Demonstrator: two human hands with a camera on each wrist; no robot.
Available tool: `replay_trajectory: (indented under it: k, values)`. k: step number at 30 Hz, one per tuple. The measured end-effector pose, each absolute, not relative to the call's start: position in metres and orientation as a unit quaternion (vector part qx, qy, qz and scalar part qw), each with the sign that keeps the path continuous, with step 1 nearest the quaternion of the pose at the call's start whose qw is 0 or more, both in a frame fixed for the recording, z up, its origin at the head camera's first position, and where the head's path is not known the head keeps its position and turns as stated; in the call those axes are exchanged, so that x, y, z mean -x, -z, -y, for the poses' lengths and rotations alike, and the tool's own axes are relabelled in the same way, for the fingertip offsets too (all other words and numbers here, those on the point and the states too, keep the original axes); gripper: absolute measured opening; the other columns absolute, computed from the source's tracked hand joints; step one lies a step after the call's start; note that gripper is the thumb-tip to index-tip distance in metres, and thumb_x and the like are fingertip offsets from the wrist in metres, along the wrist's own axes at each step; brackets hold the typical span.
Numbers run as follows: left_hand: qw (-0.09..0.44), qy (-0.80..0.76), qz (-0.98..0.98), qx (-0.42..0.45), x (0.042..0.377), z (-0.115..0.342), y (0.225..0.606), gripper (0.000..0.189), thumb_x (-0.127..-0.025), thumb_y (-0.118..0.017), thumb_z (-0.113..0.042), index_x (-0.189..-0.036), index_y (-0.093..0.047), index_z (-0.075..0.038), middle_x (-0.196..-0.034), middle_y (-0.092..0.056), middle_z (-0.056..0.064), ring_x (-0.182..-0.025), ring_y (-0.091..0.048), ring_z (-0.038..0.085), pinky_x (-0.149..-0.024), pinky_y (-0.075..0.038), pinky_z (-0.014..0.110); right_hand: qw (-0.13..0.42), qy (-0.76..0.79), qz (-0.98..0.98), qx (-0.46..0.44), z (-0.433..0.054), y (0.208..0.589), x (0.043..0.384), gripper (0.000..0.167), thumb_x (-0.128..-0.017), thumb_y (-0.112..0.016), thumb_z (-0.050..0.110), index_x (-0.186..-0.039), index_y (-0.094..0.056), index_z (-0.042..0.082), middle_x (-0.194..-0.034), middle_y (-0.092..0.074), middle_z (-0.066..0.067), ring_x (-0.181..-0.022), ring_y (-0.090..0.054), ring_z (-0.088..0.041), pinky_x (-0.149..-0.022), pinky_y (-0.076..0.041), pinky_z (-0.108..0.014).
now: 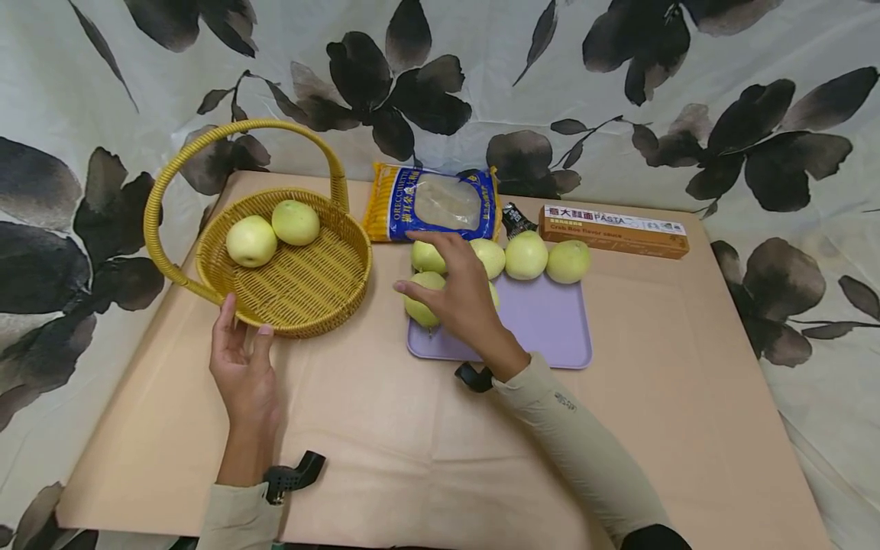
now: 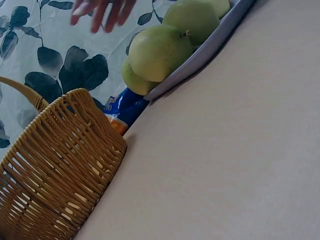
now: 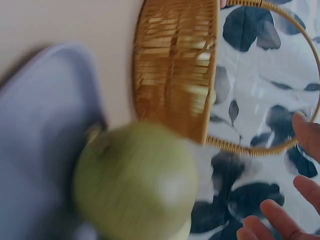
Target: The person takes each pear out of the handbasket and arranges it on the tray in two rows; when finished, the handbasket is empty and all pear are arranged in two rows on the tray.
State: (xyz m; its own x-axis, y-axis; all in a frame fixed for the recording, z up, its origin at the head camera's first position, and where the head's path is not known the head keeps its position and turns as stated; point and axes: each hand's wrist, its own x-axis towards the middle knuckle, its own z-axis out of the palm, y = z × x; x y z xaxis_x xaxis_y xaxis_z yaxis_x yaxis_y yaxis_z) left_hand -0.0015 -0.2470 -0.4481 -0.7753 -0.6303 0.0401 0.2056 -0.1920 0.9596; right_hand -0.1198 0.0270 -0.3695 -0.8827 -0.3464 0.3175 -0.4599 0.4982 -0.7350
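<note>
My left hand (image 1: 245,380) touches the near rim of a yellow wicker basket (image 1: 333,317), its fingers and thumb extended against it. Two round yellow-green fruits (image 1: 251,241) lie inside at the basket's back left. My right hand (image 1: 467,294) hovers above the left side of a purple tray (image 1: 550,328), thumb and fingers spread apart with nothing between them. Beneath it are more of the same fruits (image 1: 421,302), partly hidden by the hand. Several stand along the tray's back edge, such as one fruit (image 1: 526,256). In the right wrist view a fruit (image 3: 137,182) looms close and blurred.
Behind the tray lies a blue and yellow bag of pasta (image 1: 447,202). To its right are a small black packet (image 1: 517,220) and a long brown pasta box (image 1: 614,231). A floral cloth (image 1: 522,99) hangs behind the table (image 1: 385,443). The basket's tall handle (image 1: 160,206) arches upward.
</note>
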Motion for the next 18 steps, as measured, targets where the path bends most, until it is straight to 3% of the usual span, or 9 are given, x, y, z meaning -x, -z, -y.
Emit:
replay_trajectory:
  k: [9, 18]
  values:
    - [0.283, 0.748, 0.569, -0.190, 0.002, 0.249, 0.449, 0.069, -0.100, -0.059, 0.012, -0.162, -0.043, -0.015, -0.174, -0.029, 0.003, -0.161, -0.028, 0.028, -0.118, -0.045, 0.021, 0.024, -0.449, 0.840, -0.305, 0.043, 0.364, 0.145, 0.073, -0.087, -0.090, 0.036, -0.151, -0.058, 0.021, -0.149, -0.062, -0.002, -0.134, -0.058, -0.018, -0.107, -0.052, -0.034]
    - [0.278, 0.743, 0.582, -0.180, 0.002, 0.251, 0.451, 0.070, -0.101, -0.059, 0.012, -0.163, -0.040, -0.016, -0.174, -0.029, 0.004, -0.161, -0.028, 0.028, -0.120, -0.045, 0.023, 0.001, -0.426, 0.842, -0.330, 0.091, 0.363, 0.168, 0.071, -0.090, -0.087, 0.035, -0.153, -0.054, 0.023, -0.149, -0.062, 0.004, -0.135, -0.056, -0.012, -0.114, -0.044, -0.029]
